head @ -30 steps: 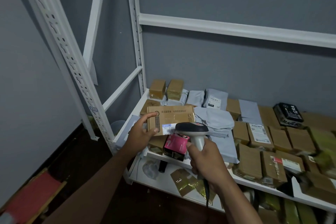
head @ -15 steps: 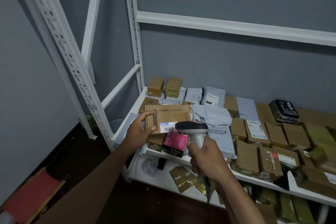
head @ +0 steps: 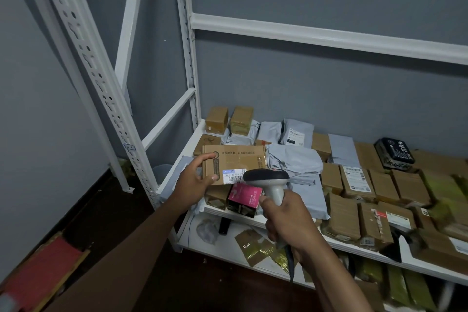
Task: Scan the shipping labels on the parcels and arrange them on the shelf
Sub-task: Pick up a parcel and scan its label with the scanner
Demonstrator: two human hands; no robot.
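My left hand point(head: 193, 182) grips the left end of a flat brown cardboard parcel point(head: 238, 162), thumb on its face, holding it up over the left end of the white shelf point(head: 253, 218). A white shipping label point(head: 234, 176) with a barcode sits on the parcel's lower edge. My right hand point(head: 288, 220) holds a grey handheld scanner point(head: 268, 180) by its handle. The scanner's dark head points at the label and covers its right part.
Several brown boxes point(head: 354, 182) and grey mailer bags point(head: 293, 159) cover the shelf. A pink box point(head: 244, 197) lies at the front edge below the held parcel. White slotted uprights point(head: 96, 78) stand left. A lower shelf point(head: 228, 248) holds gold-taped packets. A red item point(head: 43, 268) lies on the floor.
The view has shifted slightly; the parcel and scanner stay together, with the scanner head still over the label. Both grips are unchanged.
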